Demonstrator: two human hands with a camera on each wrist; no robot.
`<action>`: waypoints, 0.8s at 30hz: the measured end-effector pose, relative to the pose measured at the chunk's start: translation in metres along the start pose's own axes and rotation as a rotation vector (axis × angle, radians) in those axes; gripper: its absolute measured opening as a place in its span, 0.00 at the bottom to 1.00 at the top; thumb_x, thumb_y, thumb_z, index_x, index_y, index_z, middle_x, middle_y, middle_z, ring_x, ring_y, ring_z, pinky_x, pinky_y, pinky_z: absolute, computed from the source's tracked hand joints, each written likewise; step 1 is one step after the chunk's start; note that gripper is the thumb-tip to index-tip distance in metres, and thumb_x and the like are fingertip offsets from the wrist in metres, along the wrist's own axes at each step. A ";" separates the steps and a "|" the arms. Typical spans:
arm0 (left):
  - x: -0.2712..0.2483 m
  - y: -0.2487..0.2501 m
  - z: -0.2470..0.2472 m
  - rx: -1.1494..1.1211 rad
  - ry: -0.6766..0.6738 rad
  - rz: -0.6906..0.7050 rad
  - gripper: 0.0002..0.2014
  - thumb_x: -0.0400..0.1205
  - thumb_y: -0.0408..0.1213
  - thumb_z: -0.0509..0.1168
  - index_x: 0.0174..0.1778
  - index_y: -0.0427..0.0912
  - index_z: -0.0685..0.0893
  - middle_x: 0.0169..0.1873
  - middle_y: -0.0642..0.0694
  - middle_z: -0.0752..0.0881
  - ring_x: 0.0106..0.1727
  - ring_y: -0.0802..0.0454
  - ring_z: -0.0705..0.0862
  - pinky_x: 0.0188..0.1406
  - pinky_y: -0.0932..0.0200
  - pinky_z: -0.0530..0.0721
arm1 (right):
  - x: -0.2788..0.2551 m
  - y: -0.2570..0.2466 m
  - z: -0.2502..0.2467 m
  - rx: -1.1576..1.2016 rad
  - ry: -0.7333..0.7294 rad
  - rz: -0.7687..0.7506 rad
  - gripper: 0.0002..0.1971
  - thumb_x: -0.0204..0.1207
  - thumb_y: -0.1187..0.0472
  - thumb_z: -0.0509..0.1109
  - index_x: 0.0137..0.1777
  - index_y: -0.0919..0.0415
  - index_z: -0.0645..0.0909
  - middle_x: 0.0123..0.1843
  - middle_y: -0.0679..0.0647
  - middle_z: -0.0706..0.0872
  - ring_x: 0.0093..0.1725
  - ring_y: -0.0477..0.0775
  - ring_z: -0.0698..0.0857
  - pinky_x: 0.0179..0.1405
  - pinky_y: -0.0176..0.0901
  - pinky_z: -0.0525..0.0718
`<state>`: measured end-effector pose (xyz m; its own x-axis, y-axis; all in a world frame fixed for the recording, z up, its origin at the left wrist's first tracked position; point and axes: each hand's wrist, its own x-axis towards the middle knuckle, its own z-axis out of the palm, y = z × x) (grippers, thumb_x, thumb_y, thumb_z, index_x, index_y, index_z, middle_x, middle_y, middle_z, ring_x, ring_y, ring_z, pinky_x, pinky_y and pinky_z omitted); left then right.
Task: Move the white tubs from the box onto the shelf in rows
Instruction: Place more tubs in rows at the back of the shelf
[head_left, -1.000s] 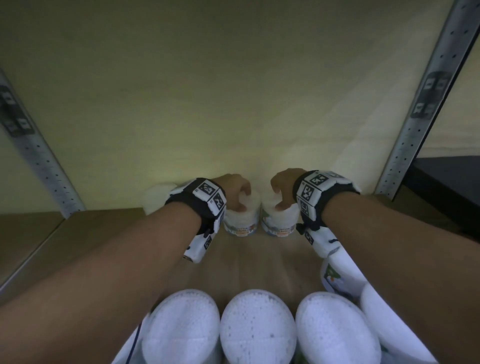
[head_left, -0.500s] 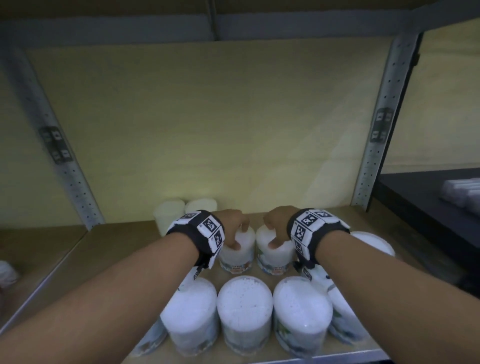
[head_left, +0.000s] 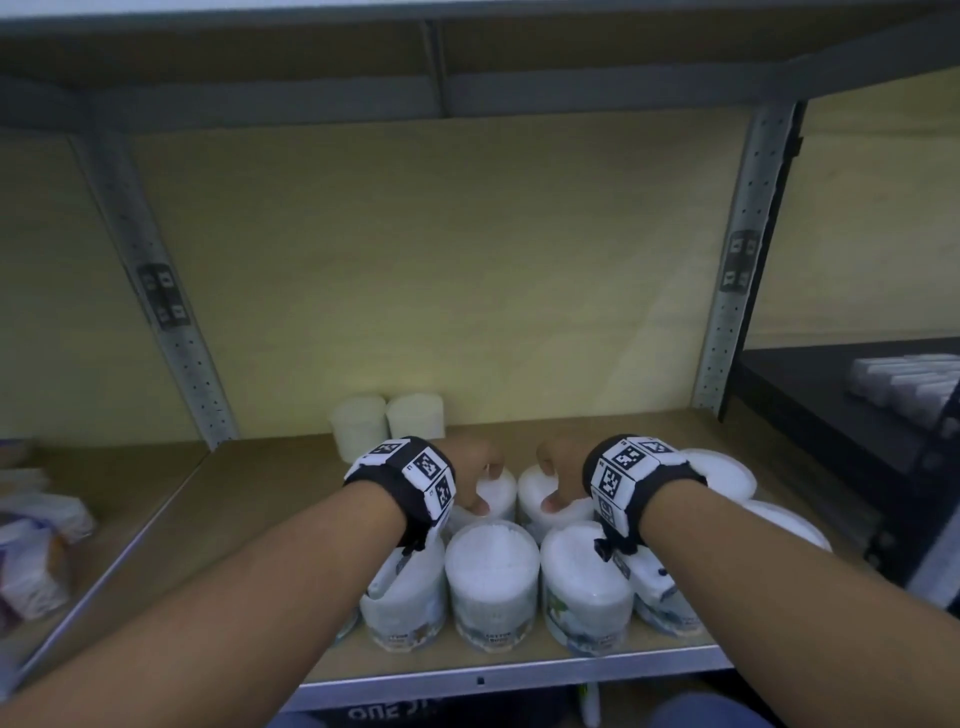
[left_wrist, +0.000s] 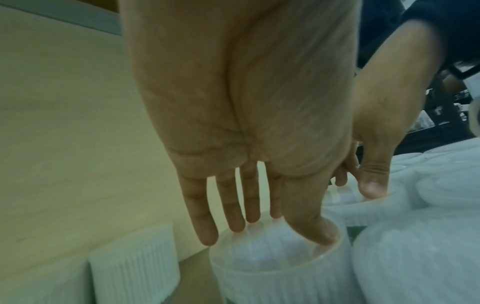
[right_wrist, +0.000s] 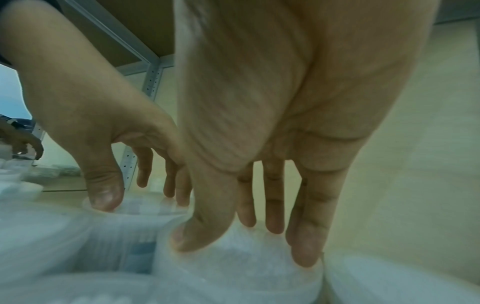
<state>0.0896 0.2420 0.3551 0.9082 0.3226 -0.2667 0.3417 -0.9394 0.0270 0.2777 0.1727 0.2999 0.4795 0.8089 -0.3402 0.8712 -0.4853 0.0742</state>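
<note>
— White tubs, where do we have them?
— On the shelf (head_left: 270, 499). Our left hand (head_left: 470, 480) grips one tub (head_left: 493, 493) from above, fingers spread round its lid; our right hand (head_left: 563, 478) grips the neighbouring tub (head_left: 535, 491) likewise.

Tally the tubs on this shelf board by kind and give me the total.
Clear-lidded white tubs: 7 plainly in view, including one that the left hand grips from above and one that the right hand grips; the arms may hide more.
Ribbed white tubs against the back wall: 2
Total: 9, at least.
</note>
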 end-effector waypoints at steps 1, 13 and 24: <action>-0.002 0.001 0.000 -0.008 -0.004 -0.004 0.27 0.77 0.39 0.73 0.70 0.37 0.74 0.69 0.39 0.78 0.68 0.42 0.78 0.65 0.54 0.78 | -0.045 -0.018 -0.020 -0.013 0.006 -0.021 0.26 0.59 0.41 0.81 0.54 0.39 0.75 0.52 0.48 0.85 0.43 0.53 0.82 0.48 0.46 0.84; -0.017 -0.002 -0.001 -0.062 0.009 -0.060 0.24 0.84 0.40 0.63 0.76 0.41 0.72 0.74 0.43 0.75 0.71 0.44 0.76 0.69 0.54 0.75 | -0.088 -0.033 -0.031 0.089 0.011 -0.048 0.26 0.77 0.53 0.71 0.71 0.65 0.74 0.71 0.59 0.79 0.69 0.60 0.80 0.65 0.47 0.77; -0.023 -0.021 -0.015 -0.085 0.053 -0.111 0.21 0.82 0.44 0.63 0.68 0.36 0.77 0.64 0.40 0.81 0.59 0.45 0.81 0.61 0.52 0.79 | -0.087 -0.031 -0.040 0.144 0.027 -0.123 0.26 0.75 0.52 0.72 0.71 0.61 0.76 0.71 0.56 0.80 0.68 0.58 0.80 0.68 0.47 0.78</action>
<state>0.0655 0.2557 0.3750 0.8746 0.4315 -0.2211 0.4576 -0.8853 0.0826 0.2130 0.1308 0.3647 0.3746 0.8729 -0.3127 0.9004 -0.4229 -0.1017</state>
